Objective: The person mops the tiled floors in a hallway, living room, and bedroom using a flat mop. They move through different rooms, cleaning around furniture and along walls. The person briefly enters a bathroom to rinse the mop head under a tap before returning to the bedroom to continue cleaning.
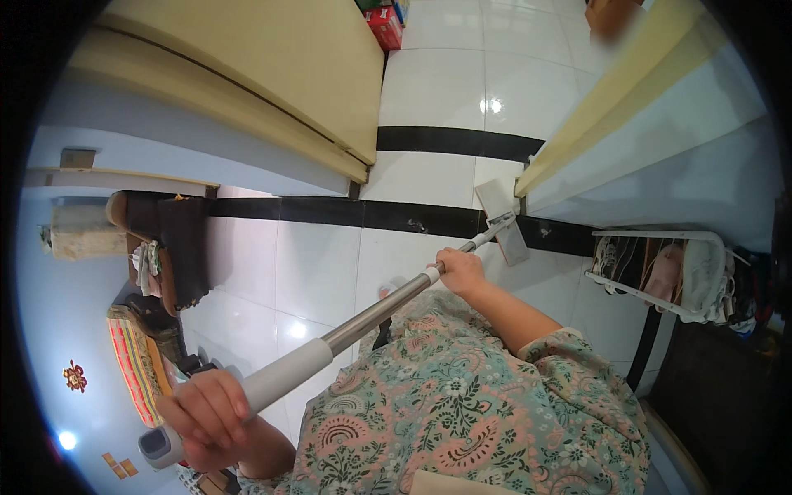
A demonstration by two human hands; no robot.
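A flat mop (381, 312) runs slantwise across the view, with a silver pole and a pale grey grip. My left hand (206, 417) is wrapped round the grip near its top end, at the lower left. Farther down the pole, my right hand (460, 271) is closed around it near a white collar. The rectangular mop head (503, 221) lies on the tiles beside the right door frame, crossing a black floor stripe. Its underside is hidden against the floor.
A yellow door (272, 74) stands at the left of the doorway, a pale wall (627, 177) at its right. A white rack (652, 301) with shoes is at the right. A dark brown seat (177, 247) stands at the left. A red box (384, 29) sits beyond the door.
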